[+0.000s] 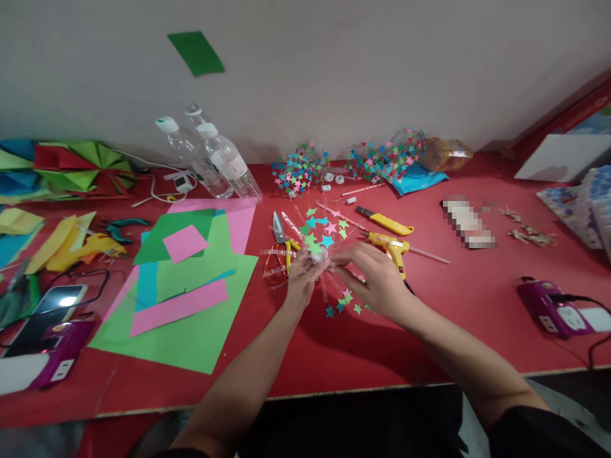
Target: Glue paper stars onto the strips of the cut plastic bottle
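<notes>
A clear plastic bottle top cut into strips (319, 256) is between my hands, its strips fanning outward above the table. Star stickers (311, 243) in green, blue and pink dot the strips. My left hand (301, 280) is closed around the left side of the plastic piece. Fingers of my right hand (377, 278) pinch together at its right side, on what looks like one clear strip; the fingertips partly hide it. Scissors (279, 229) with orange handles lie just left of the piece. A yellow hot glue gun (389, 244) rests beside my right hand.
Coloured paper sheets (238, 273) cover the table's left part. Clear plastic bottles (229, 162) stand behind them. Star-covered plastic balls (300, 170) sit by the wall. A yellow utility knife (389, 222), a phone (468, 221) and a purple power strip (554, 308) lie rightward. A cable trails near it.
</notes>
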Motion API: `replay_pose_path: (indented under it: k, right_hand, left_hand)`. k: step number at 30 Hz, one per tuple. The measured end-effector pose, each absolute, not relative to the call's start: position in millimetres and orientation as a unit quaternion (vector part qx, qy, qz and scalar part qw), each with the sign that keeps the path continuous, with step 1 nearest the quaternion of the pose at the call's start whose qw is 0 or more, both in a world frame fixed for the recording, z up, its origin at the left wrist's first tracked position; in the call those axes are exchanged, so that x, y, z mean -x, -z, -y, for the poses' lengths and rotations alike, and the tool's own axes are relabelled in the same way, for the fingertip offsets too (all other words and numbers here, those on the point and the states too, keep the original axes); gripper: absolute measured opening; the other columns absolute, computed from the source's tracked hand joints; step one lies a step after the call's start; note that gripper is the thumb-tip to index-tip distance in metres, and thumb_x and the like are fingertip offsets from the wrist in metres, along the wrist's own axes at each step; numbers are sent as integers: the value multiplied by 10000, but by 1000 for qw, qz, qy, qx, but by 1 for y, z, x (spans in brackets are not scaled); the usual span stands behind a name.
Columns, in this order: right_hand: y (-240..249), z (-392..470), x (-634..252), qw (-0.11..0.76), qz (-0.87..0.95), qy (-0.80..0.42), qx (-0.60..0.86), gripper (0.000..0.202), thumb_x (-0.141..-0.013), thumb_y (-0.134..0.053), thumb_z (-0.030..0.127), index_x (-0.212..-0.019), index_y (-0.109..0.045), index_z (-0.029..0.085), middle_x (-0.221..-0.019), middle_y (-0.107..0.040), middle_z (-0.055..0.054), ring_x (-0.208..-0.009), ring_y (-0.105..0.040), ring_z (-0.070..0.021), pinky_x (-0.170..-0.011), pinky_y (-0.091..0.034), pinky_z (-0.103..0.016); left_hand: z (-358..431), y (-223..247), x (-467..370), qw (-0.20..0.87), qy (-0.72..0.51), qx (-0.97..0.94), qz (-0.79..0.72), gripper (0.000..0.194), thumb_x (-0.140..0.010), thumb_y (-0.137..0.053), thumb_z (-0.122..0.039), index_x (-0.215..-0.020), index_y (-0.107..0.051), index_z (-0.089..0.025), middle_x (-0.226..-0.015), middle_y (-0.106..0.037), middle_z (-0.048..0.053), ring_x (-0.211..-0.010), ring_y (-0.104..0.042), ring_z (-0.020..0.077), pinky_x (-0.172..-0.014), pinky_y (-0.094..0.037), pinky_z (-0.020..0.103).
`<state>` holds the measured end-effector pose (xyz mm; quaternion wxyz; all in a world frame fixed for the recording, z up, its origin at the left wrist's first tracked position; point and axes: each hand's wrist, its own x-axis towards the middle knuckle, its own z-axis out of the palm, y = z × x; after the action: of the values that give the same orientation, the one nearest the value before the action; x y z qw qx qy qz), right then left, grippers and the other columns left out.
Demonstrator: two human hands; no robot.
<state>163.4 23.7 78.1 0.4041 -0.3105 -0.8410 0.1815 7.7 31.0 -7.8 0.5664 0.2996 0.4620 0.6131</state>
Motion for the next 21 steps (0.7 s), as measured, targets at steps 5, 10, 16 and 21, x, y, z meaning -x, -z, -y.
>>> replay_pose_path:
  k: [5,10,16,21]
  right_hand:
    - [-78,-24,-163,418,824,-203,323,160,-913,-533,157,-1008,-653,205,-941,-730,-54,-851,-666,-162,-772,-547,-335]
    - [-76,-23,-164,440,816,-154,342,147,-910,-543,142,-1018,-615,210,-890,-722,-31,-823,-660,-156,-763,-532,-322]
    - [-72,-24,-166,430,834,-97,332,141,-935,-506,165,-1029,-600,213,-876,-689,-47,-797,-614,-174,-723,-495,-331]
    - [-73,-25,-164,435,831,-104,331,171,-932,-511,145,-1060,-616,191,-879,-694,-54,-794,-609,-171,-723,-494,-325]
  left_hand:
    - [-31,3,-9,562,-622,-286,-465,409,-490,-873,-275,-775,-597,-178,-701,-678,-23,-568,-646,132,-605,-550,280]
    - [-31,6,-10,570,-612,-289,-466,432,-483,-874,-286,-775,-572,-183,-682,-677,-28,-579,-663,143,-602,-549,271]
    - [-31,9,-10,570,-607,-293,-470,431,-484,-872,-271,-787,-578,-185,-709,-680,-26,-594,-663,143,-618,-548,277]
    - [-31,10,-10,564,-605,-300,-475,434,-504,-861,-258,-832,-584,-190,-700,-671,-31,-631,-666,151,-674,-539,294]
